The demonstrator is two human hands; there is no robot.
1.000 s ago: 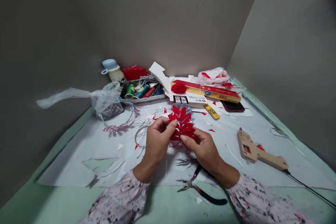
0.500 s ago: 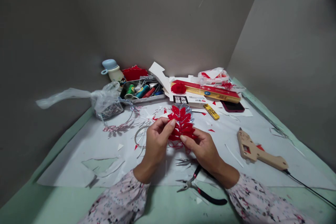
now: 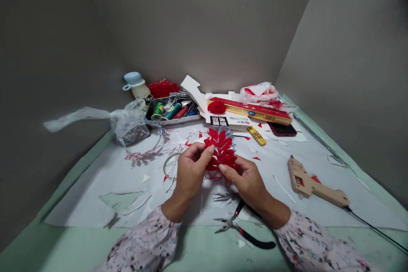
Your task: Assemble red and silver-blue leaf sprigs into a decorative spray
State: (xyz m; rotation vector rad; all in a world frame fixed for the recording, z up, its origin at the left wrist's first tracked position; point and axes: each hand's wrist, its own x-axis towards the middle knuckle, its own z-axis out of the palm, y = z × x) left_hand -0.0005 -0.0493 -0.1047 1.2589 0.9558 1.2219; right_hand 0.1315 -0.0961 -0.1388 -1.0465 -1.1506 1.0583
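A red leaf-shaped piece with several pointed lobes [image 3: 221, 146] is held upright over the middle of the table. My left hand [image 3: 192, 168] pinches its left edge between thumb and fingers. Lower down on the right side, my right hand [image 3: 247, 176] grips it, the thumb on its front near the bottom. Silvery leaf shapes [image 3: 232, 133] show behind its top and right side. Red thread loops [image 3: 214, 175] hang beneath it, between the hands.
Black-handled pliers [image 3: 236, 223] lie below my right wrist. At the right rests a beige glue gun [image 3: 314, 185] with its cord. A tray of thread spools [image 3: 174, 120], a bagged bundle [image 3: 130, 123], a long red-gold box [image 3: 255, 111] and a phone [image 3: 282, 129] stand farther back.
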